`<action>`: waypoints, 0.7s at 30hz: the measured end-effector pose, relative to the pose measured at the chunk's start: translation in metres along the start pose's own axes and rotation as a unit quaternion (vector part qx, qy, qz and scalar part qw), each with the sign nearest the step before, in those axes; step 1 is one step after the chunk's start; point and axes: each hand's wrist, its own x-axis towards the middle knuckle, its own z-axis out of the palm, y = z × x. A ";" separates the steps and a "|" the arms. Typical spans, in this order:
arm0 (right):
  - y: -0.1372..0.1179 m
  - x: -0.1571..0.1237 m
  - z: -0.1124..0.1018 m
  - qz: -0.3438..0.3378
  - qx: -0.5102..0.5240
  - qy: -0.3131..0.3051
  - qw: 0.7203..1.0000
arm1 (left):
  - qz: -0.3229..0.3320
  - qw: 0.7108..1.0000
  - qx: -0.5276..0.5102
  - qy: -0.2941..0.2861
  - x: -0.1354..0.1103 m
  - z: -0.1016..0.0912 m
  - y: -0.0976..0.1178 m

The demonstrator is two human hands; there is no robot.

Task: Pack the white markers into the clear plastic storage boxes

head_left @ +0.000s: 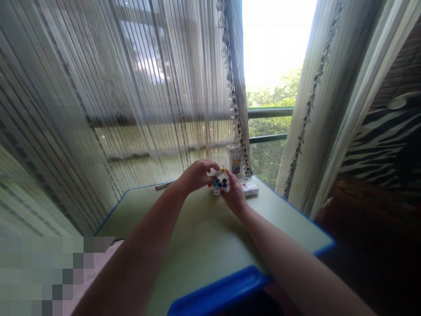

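Over the far part of the table, both hands meet at a small white object with round coloured spots (222, 183). Its spots are yellow at the top, dark and teal lower down, with orange-red at the left; its exact kind is too small to make out. My right hand (235, 195) grips it from the right side, fingers closed behind its edge. From the left, my left hand (196, 175) reaches it with curled fingers and thumb closed at its left edge. Behind my right hand lies a flat white box (249, 188).
The pale green table (200, 237) has a blue rim and a blue tray-like edge (220, 289) nearest me. A clear container with a label (234, 158) stands at the back by the curtain (164, 87). A red-tipped pen (161, 186) lies at the far left. Pinkish paper (94, 274) shows lower left.
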 end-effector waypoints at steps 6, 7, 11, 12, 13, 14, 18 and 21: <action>0.001 -0.001 0.000 -0.004 0.001 -0.011 1.000 | -0.045 0.997 0.025 -0.056 -0.001 0.000 0.003; 0.001 -0.001 0.000 -0.005 0.002 -0.014 1.000 | -0.059 0.996 0.019 -0.069 -0.001 0.000 0.004; 0.001 -0.001 0.000 -0.006 0.002 -0.024 1.000 | -0.086 0.990 0.015 -0.114 -0.001 -0.001 0.007; 0.000 -0.001 0.000 -0.006 0.002 -0.025 1.000 | -0.090 0.988 0.025 -0.122 -0.001 -0.001 0.008; 0.000 -0.001 -0.001 -0.007 0.003 -0.027 1.000 | -0.093 0.987 0.039 -0.127 -0.002 -0.002 0.008; 0.000 -0.001 -0.001 -0.006 0.004 -0.028 1.000 | -0.096 0.985 0.053 -0.131 -0.002 -0.003 0.008; 0.001 -0.002 -0.002 -0.006 0.005 -0.030 1.000 | -0.109 0.978 0.099 -0.150 -0.001 -0.007 0.010; 0.001 -0.002 -0.001 -0.007 0.003 -0.032 0.999 | -0.124 0.970 0.127 -0.165 0.000 -0.010 0.014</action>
